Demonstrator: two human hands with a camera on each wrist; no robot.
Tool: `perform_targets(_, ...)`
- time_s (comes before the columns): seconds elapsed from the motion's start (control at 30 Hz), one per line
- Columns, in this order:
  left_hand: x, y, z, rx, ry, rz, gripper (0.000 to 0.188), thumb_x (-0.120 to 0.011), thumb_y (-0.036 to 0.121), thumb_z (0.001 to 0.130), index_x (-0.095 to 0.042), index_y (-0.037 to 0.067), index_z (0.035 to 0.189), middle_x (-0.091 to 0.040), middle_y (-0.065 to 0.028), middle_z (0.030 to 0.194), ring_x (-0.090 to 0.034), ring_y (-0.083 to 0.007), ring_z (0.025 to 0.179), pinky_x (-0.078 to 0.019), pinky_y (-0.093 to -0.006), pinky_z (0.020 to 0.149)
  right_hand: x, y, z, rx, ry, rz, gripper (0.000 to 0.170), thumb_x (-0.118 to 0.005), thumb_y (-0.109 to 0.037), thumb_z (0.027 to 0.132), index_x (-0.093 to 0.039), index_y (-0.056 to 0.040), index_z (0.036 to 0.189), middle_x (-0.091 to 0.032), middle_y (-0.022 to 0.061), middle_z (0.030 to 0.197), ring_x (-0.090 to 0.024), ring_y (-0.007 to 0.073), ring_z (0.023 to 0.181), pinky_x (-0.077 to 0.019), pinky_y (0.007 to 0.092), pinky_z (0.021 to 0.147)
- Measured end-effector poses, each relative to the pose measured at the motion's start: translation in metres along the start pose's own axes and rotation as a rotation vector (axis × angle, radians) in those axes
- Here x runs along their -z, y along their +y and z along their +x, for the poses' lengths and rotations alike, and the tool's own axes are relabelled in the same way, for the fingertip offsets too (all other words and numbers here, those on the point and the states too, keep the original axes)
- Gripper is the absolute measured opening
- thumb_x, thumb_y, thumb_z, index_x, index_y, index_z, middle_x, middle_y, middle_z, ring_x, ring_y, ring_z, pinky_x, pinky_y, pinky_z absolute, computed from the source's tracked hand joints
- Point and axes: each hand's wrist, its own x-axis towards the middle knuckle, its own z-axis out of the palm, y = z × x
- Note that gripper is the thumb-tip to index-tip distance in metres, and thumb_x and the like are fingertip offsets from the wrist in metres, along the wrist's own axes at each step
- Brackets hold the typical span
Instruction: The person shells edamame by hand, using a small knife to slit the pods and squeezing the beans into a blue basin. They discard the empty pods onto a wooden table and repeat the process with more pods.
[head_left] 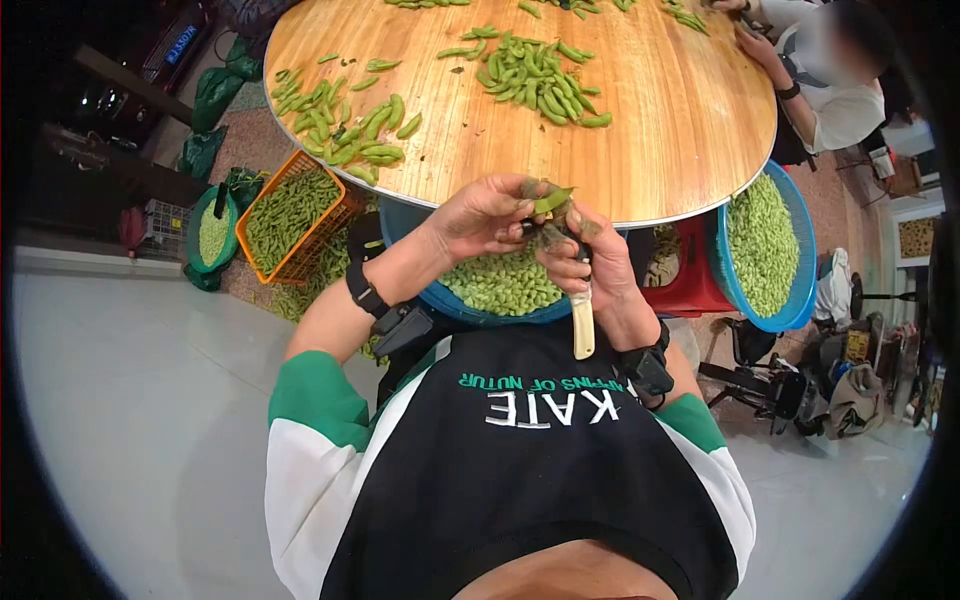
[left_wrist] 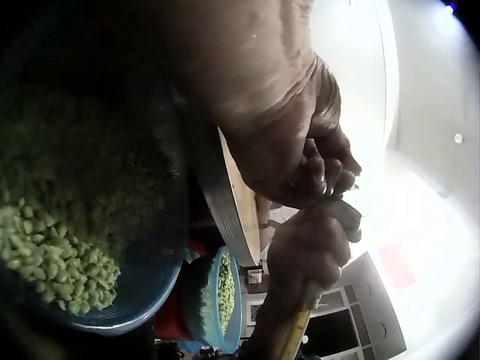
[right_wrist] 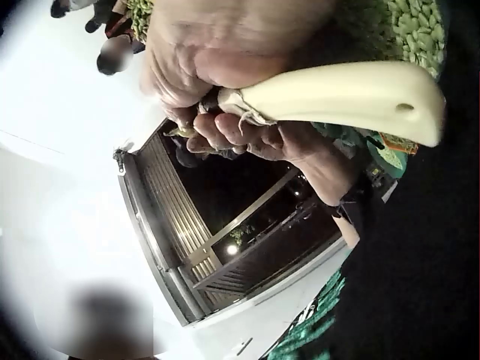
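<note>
Right hand grips knife, probably — shirt: "KATE".

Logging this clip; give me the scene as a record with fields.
left hand: holds curved green bean pod
right hand: grips tool with smooth cream-coloured handle
tool tip: not clearly visible
round wooden table: several piles of loose green pods
blue round basin below hands: shelled pale-green beans
orange rectangular basket, left: unshelled pods
second blue basin, right: shelled beans

The handle is looking like smooth, softly shining plastic. The table is showing glossy wood, the crate plastic lattice, the stool smooth plastic. The shirt is looking like matt cloth; the floor is gleaming.
</note>
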Motion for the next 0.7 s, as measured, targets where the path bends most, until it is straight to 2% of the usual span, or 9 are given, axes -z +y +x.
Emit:
perform_targets(0.07,-0.007,0.0,-0.001,0.004,0.047,0.0,0.019,-0.062,0.007,0.088,-0.06,0.005,0.107,-0.064,-0.0023,0.09,-0.057,-0.0078,0.06,-0.0432,-0.0217,0.047,0.008,0.001,0.001,0.018,0.014,0.155,0.015,-0.054,-0.02,0.094,-0.05,-0.0082,0.102,-0.048,0.0033,0.077,-0.037,0.0066,0.049,-0.0298,0.0181,0.038)
perform_targets(0.13,-0.018,0.005,0.001,-0.246,0.303,0.902,0.026,-0.064,0.01,0.087,-0.059,0.002,0.111,-0.064,-0.0029,0.086,-0.058,-0.0094,0.063,-0.0464,-0.0251,0.053,0.013,0.002,0.002,0.026,0.063,0.195,0.014,-0.054,-0.02,0.094,-0.051,-0.0103,0.103,-0.049,0.0031,0.077,-0.038,0.0069,0.051,-0.0299,0.018,0.038)
perform_targets(0.17,-0.026,0.009,-0.002,-0.423,0.322,1.459,0.024,-0.065,0.008,0.081,-0.058,-0.001,0.102,-0.059,-0.0066,0.077,-0.059,-0.0169,0.063,-0.0473,-0.0318,0.056,0.014,0.002,0.004,0.024,0.081,0.193,0.014,-0.054,-0.02,0.094,-0.051,-0.0105,0.104,-0.049,0.003,0.077,-0.039,0.0068,0.051,-0.0301,0.0181,0.038)
perform_targets(0.2,-0.029,0.011,-0.001,-0.424,0.32,1.459,0.024,-0.065,0.008,0.081,-0.058,-0.001,0.102,-0.059,-0.0066,0.077,-0.059,-0.0169,0.063,-0.0473,-0.0318,0.056,0.015,0.001,0.004,0.02,0.102,0.193,0.014,-0.053,-0.021,0.094,-0.051,-0.0108,0.104,-0.048,0.0028,0.077,-0.039,0.0067,0.052,-0.0304,0.0182,0.038)
perform_targets(0.27,-0.033,0.01,-0.003,-0.779,0.233,2.045,0.017,-0.065,0.006,0.073,-0.056,-0.001,0.086,-0.052,-0.0114,0.069,-0.058,-0.0252,0.064,-0.046,-0.0376,0.056,0.014,0.003,0.005,0.004,0.093,0.212,0.014,-0.053,-0.02,0.095,-0.051,-0.0107,0.104,-0.048,0.0026,0.077,-0.039,0.0064,0.052,-0.0306,0.0182,0.038)
perform_targets(0.33,-0.039,0.009,-0.004,-0.844,0.253,2.068,0.011,-0.061,0.002,0.07,-0.051,0.0,0.073,-0.049,-0.0137,0.067,-0.055,-0.0323,0.065,-0.0453,-0.0404,0.056,0.006,0.0,0.005,-0.032,0.072,0.23,0.019,-0.053,-0.02,0.095,-0.051,-0.0103,0.111,-0.049,0.0025,0.077,-0.039,0.0061,0.051,-0.0305,0.018,0.037)
perform_targets(0.43,-0.034,0.01,-0.006,-0.787,0.216,2.063,0.008,-0.063,0.003,0.075,-0.057,-0.001,0.076,-0.053,-0.0102,0.066,-0.057,-0.0239,0.061,-0.0456,-0.0361,0.054,0.01,0.005,0.006,-0.003,0.024,0.232,0.026,-0.053,-0.02,0.095,-0.049,-0.0101,0.119,-0.049,0.0026,0.077,-0.038,0.0058,0.05,-0.0308,0.0178,0.038)
perform_targets(0.5,-0.032,0.004,-0.004,-0.57,0.347,1.313,0.012,-0.065,0.009,0.082,-0.064,-0.002,0.086,-0.058,-0.0045,0.068,-0.055,-0.0117,0.057,-0.0434,-0.0281,0.051,0.002,0.004,0.004,0.018,0.023,0.195,0.028,-0.052,-0.02,0.095,-0.048,-0.0096,0.12,-0.049,0.0026,0.077,-0.037,0.0057,0.05,-0.031,0.0176,0.038)
perform_targets(0.7,-0.034,-0.006,0.0,-0.333,0.515,0.546,0.018,-0.058,0.017,0.093,-0.067,0.002,0.092,-0.058,0.0018,0.066,-0.05,-0.0018,0.054,-0.0352,-0.0156,0.046,0.004,0.004,0.005,0.122,0.083,-0.012,0.025,-0.051,-0.018,0.096,-0.05,-0.0063,0.117,-0.051,0.0035,0.079,-0.039,0.0059,0.05,-0.0313,0.0181,0.039)
